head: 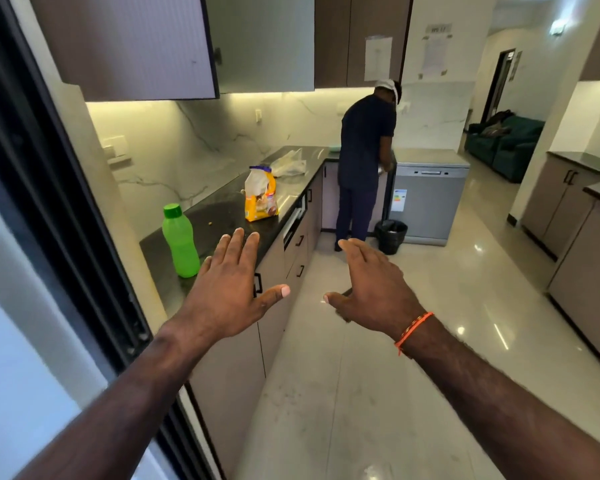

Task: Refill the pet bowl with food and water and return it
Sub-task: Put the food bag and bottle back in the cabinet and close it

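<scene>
A green water bottle [181, 242] with a green cap stands upright at the near end of the dark countertop [219, 216]. Farther along the counter stands a yellow pet food bag [260, 195] with a white crumpled top. My left hand [229, 289] is stretched out in the air with fingers spread, just right of the bottle and holding nothing. My right hand [371, 285] is also raised over the floor, fingers straight and empty. No pet bowl is in view.
A person [364, 161] in dark clothes stands at the far counter beside a dishwasher [426, 199] and a black bin [390, 235]. A plastic bag [290, 164] lies on the counter. Cabinets [575, 237] line the right side; a glossy tiled floor [378, 375] runs between.
</scene>
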